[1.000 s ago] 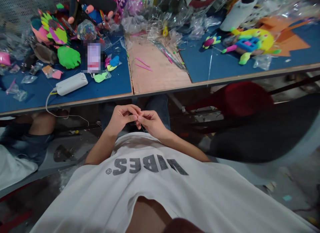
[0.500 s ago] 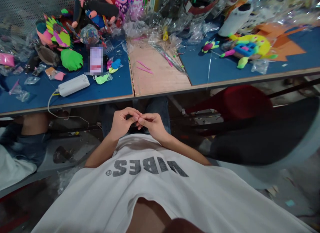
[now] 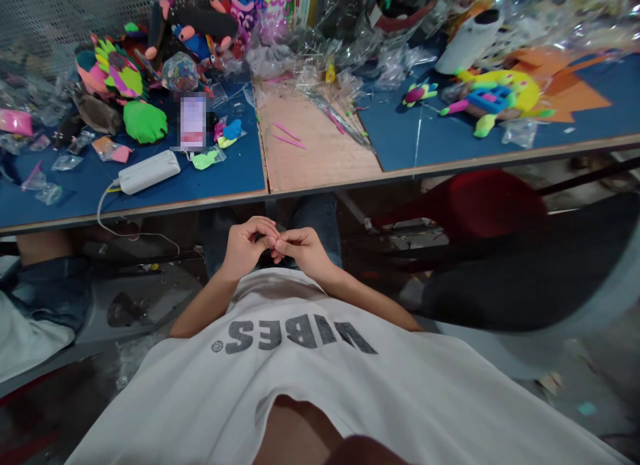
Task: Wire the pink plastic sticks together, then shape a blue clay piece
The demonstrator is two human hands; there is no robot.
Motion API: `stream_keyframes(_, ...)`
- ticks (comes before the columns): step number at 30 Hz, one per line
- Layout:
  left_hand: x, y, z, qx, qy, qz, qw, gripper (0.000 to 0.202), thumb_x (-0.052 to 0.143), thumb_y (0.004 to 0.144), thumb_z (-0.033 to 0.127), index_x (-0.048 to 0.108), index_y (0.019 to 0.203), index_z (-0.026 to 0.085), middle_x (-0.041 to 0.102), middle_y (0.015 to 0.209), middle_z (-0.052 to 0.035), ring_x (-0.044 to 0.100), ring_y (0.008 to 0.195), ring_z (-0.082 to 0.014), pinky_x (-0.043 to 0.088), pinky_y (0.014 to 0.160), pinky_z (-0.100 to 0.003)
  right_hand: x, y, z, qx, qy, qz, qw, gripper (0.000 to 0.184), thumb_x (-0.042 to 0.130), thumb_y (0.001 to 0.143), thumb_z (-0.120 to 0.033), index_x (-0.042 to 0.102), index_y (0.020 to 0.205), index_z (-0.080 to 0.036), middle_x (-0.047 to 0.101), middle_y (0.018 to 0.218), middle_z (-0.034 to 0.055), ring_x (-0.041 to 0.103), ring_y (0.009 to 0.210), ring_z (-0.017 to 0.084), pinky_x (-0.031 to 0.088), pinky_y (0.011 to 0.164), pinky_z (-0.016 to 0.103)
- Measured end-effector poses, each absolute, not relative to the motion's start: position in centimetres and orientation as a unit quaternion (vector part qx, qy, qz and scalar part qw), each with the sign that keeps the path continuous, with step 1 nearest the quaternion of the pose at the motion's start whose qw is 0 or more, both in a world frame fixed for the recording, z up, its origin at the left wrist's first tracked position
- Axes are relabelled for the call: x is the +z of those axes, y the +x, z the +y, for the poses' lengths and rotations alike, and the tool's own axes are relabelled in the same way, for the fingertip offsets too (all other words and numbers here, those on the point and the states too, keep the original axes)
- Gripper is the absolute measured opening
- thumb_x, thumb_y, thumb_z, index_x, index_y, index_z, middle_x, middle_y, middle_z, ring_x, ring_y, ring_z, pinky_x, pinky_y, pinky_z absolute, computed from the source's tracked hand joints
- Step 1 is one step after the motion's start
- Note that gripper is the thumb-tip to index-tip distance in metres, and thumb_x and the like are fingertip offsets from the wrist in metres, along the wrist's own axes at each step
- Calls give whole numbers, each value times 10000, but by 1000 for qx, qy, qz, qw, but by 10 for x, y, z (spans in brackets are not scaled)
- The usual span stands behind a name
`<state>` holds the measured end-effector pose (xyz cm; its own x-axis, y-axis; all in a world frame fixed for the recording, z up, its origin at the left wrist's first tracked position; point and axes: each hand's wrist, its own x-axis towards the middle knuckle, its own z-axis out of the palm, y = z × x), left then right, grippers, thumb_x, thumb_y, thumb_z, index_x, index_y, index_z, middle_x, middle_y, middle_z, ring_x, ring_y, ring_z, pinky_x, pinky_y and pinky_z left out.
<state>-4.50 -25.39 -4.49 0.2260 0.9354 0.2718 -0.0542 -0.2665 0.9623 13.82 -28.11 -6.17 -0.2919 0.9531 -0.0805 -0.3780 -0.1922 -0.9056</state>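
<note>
Over my lap, below the table's front edge, my left hand (image 3: 251, 244) and my right hand (image 3: 299, 246) meet at the fingertips. Thumb and fingers of each are pinched together. Whatever lies between them, if anything, is hidden or too small to name. On the bare wood panel (image 3: 320, 132) beyond them lie thin pink sticks (image 3: 289, 136) and a bundle of slim metal-looking rods (image 3: 340, 116). A blurred-out phone (image 3: 193, 122) stands to the left, with a white power bank (image 3: 150, 172) and its cable in front of it.
A green clay lump (image 3: 145, 122) and colourful clay figures crowd the table's left. At right are a yellow and blue clay turtle (image 3: 500, 95), a small turtle (image 3: 419, 92) and orange sheets (image 3: 570, 85). Clear plastic bags line the back. A red stool (image 3: 495, 202) stands below; another person's leg (image 3: 45, 285) shows left.
My hands stay together at nearly the same spot, with only a slight shift of the fingers. The other person's leg at the left has moved a little leftward.
</note>
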Motion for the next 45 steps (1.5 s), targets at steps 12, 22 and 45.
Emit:
stream_keyframes(12, -19, -30, -235, 519, 626, 335, 476, 390, 975, 886, 586, 829, 752, 250, 819, 834, -63, 779, 934, -228, 645, 952, -419, -51, 139, -265, 751, -266, -357, 488, 506, 1098, 706, -636, 871, 759, -187, 752, 622, 23, 686, 520, 140, 595, 536, 243)
stream_keyframes(22, -26, -23, -213, 458, 546, 270, 648, 516, 1073, 746, 628, 762, 760, 217, 679, 811, -9, 610, 636, -107, 488, 577, -259, -44, 143, -257, 804, -207, -306, 466, 463, 1112, 735, -534, 845, 781, -158, 696, 583, -10, 639, 470, 97, 534, 496, 177)
stream_keyframes(45, -21, -24, -226, 509, 622, 315, 505, 577, 943, 883, 705, 704, 743, 198, 643, 682, 8, 600, 604, -115, 468, 583, -243, -64, 142, -247, 861, -131, -291, 396, 364, 1008, 856, -441, 794, 856, -146, 727, 598, 2, 672, 458, 132, 577, 530, 224)
